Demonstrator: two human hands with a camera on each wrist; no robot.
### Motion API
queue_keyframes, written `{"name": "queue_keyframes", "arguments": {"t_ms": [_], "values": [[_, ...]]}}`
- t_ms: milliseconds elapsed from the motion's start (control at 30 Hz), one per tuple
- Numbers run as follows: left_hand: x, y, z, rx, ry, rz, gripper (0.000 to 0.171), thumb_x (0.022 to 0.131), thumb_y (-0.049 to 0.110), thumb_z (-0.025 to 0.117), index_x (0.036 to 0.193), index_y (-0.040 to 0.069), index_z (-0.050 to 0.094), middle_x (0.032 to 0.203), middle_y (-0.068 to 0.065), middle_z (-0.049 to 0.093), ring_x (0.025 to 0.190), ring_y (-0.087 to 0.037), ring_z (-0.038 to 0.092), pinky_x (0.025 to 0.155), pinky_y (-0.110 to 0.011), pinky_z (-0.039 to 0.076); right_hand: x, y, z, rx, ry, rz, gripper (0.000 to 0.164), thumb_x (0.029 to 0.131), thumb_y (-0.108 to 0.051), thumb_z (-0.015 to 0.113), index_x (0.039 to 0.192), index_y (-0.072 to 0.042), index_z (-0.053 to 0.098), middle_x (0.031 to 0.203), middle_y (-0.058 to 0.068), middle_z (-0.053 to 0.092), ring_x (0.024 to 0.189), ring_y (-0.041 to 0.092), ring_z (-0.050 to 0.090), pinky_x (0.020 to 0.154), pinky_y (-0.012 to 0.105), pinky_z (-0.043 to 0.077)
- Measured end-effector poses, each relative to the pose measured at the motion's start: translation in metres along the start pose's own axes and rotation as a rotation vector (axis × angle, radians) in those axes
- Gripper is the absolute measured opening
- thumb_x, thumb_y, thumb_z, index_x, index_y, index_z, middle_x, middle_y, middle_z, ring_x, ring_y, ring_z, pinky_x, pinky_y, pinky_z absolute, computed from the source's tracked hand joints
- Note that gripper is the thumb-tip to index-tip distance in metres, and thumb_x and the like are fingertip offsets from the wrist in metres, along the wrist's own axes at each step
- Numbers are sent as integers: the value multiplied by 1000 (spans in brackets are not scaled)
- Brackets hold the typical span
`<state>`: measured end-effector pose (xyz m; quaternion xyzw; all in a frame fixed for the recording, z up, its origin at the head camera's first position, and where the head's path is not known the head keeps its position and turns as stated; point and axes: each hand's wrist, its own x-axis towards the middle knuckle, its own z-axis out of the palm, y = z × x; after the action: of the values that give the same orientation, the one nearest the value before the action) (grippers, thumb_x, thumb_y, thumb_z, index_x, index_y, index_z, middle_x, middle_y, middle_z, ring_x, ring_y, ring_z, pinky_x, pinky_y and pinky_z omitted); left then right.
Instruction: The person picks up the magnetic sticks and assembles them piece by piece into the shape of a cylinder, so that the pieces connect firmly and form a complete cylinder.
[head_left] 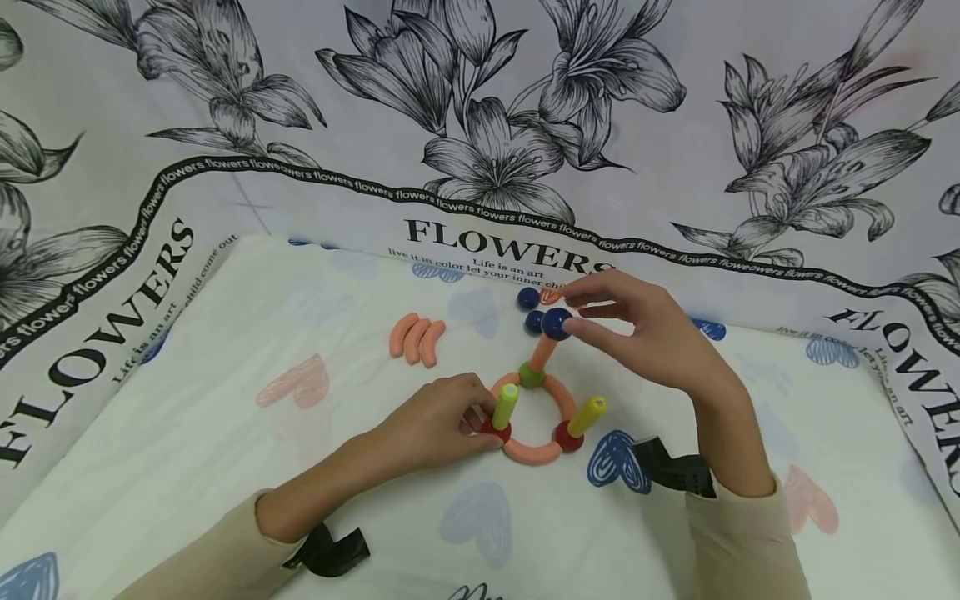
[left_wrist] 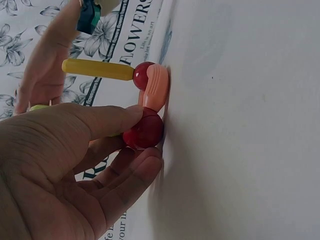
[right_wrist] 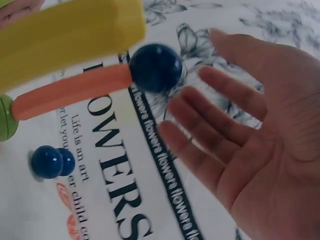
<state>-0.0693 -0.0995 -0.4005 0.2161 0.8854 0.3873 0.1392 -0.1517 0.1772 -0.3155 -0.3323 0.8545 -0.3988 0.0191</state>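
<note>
A ring of curved orange pieces (head_left: 532, 452) joined by red and green balls lies on the cloth. My left hand (head_left: 438, 421) pinches one red ball (left_wrist: 143, 131) between thumb and fingers. From that ball rises a yellow-green stick (head_left: 506, 406); a yellow stick (head_left: 587, 416) stands in the other red ball (head_left: 567, 436). The green ball (head_left: 532, 376) at the back bears an orange stick (right_wrist: 72, 91) topped with a dark blue ball (right_wrist: 156, 68). Beside that blue ball, my right hand (head_left: 648, 333) has its fingers spread and loosely bent, apart from it in the right wrist view.
Two loose dark blue balls (head_left: 528, 298) lie behind the ring. Three curved orange pieces (head_left: 417, 339) sit side by side to the left. A white cloth (head_left: 360, 525) with printed hearts covers the surface, bordered by flower-printed fabric (head_left: 480, 158) at the back.
</note>
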Motion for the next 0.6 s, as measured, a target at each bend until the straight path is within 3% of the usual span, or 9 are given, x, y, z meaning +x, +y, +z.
{"name": "queue_keyframes", "arguments": {"t_ms": [133,200,433,600], "values": [[2,1,1,6,-4,-3,20,89,20,87,106,15,78,105,4,70,87,-6,71,78,-20,57,0,16,-4,92,122,106,29,107,-16,64,135,-8,67,133,9,70,118,9,68,100,14,54],[3,2,0,13,-2,-3,20,89,20,87,106,16,79,105,4,70,87,-6,70,78,-19,57,2,22,-3,67,156,147,30,107,-19,64,135,-9,67,133,9,70,117,10,68,100,15,54],[3,1,0,21,-5,5,19,89,20,87,105,16,79,105,3,70,87,-7,70,78,-19,56,8,36,7,-68,115,155,35,105,-19,67,138,-7,65,135,14,69,125,29,67,108,53,56],[1,-1,4,0,-2,-4,19,88,19,87,105,16,79,104,3,70,86,-5,70,77,-18,57,14,47,16,-64,83,181,33,105,-17,66,137,-7,65,137,14,66,127,32,66,107,56,55]]}}
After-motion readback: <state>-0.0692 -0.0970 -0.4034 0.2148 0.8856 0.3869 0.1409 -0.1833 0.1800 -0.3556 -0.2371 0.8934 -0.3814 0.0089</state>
